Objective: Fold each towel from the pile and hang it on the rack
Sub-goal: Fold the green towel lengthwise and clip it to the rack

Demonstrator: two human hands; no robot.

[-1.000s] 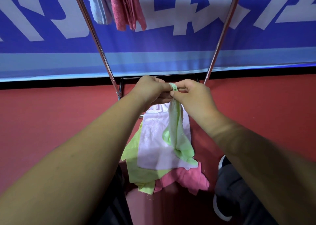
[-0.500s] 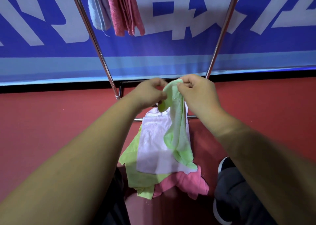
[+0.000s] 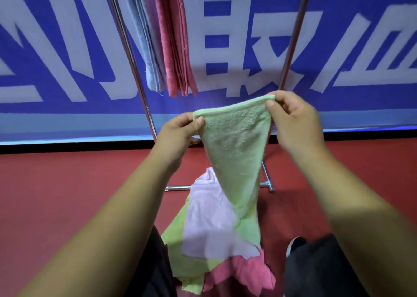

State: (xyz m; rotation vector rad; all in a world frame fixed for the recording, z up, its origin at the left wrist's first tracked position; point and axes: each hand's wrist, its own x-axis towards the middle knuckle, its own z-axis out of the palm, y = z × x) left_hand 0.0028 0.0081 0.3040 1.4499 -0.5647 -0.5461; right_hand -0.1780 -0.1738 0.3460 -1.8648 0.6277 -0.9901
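Note:
I hold a light green towel up by its top edge. My left hand pinches the left corner and my right hand pinches the right corner, a little higher. The towel hangs down in a narrowing shape, its lower end reaching the pile on the floor: a pale lilac towel on top, a yellow-green one and a pink one beneath. On the metal rack hang a grey-blue towel and a folded pink towel, at the upper left.
The rack's right pole rises behind my right hand, and its base bar lies on the red floor. A blue and white banner covers the wall behind. My dark trouser legs and a shoe flank the pile.
My hands have moved apart and upward, spreading the green towel's top edge wide; before, both pinched it bunched together. The view has tilted up, showing more of the hung towels.

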